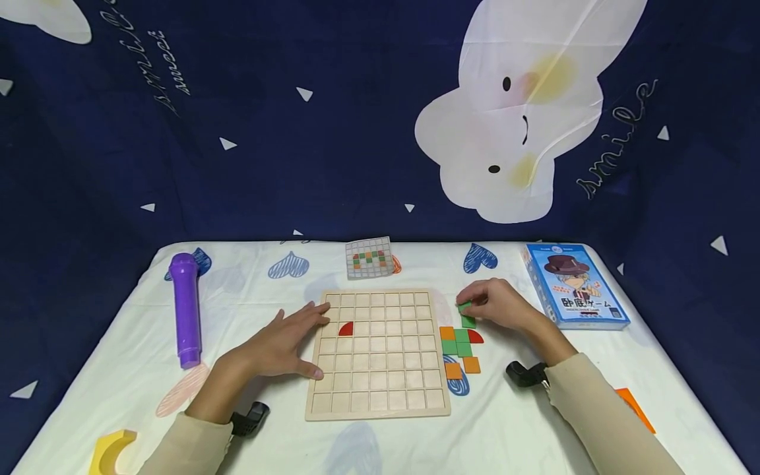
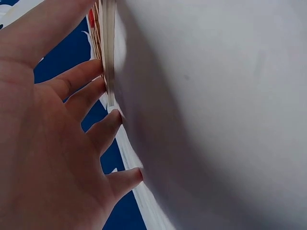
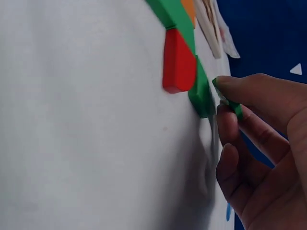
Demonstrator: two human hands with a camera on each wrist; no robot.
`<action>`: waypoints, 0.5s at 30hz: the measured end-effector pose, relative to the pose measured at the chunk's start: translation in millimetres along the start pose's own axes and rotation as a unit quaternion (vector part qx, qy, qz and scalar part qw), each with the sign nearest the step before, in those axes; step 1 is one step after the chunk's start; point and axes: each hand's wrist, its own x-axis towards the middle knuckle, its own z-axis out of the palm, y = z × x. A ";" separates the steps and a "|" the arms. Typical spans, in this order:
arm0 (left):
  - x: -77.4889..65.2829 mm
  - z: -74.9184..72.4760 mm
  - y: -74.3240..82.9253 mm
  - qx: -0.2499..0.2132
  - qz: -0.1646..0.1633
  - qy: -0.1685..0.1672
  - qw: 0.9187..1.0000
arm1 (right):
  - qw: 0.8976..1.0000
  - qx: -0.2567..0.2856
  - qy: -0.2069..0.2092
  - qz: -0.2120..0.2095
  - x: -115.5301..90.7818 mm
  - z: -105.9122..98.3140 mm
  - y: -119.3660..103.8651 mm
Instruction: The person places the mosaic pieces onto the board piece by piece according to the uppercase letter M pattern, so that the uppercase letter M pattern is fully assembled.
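Note:
A square wooden grid board (image 1: 380, 363) lies mid-table, with one red quarter-round tile (image 1: 346, 328) in a cell at its upper left. My left hand (image 1: 279, 343) rests along the board's left edge, fingers spread, thumb and fingertips touching the frame; the left wrist view shows them against the board's side (image 2: 110, 52). To the right of the board my right hand (image 1: 495, 303) pinches a green square tile (image 3: 230, 101) between thumb and fingers. Just below that hand lie more tiles: green squares (image 1: 462, 348), orange squares (image 1: 472, 365) and a red quarter-round piece (image 1: 475, 336).
Behind the board sits a small pattern card (image 1: 368, 258). A purple toy microphone (image 1: 187, 310) lies at left, a yellow curved piece (image 1: 109, 452) at front left. On the right are a blue game box (image 1: 576, 287) and an orange piece (image 1: 635, 408) partly behind the right sleeve.

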 end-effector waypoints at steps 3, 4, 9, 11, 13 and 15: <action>0.1 0.6 -0.6 0.000 -0.001 0.000 1.000 | 1.000 0.001 0.012 -0.006 1.9 -1.6 -3.4; 0.1 0.6 -0.8 0.000 -0.002 0.000 1.000 | 1.000 0.001 0.016 -0.010 2.6 -2.0 -5.2; -0.4 -0.2 0.2 -0.003 -0.003 0.000 1.000 | 0.999 0.012 0.023 -0.032 7.8 -1.2 -15.4; -0.9 -0.4 0.5 -0.006 -0.004 0.000 1.000 | 0.999 0.019 0.023 -0.042 10.8 1.3 -19.8; -1.2 -0.5 0.8 -0.009 -0.004 -0.002 1.000 | 0.998 0.028 0.022 -0.049 13.8 4.6 -24.8; -1.1 -0.2 0.6 -0.010 -0.004 -0.002 1.000 | 0.997 0.033 0.021 -0.059 16.6 8.3 -29.6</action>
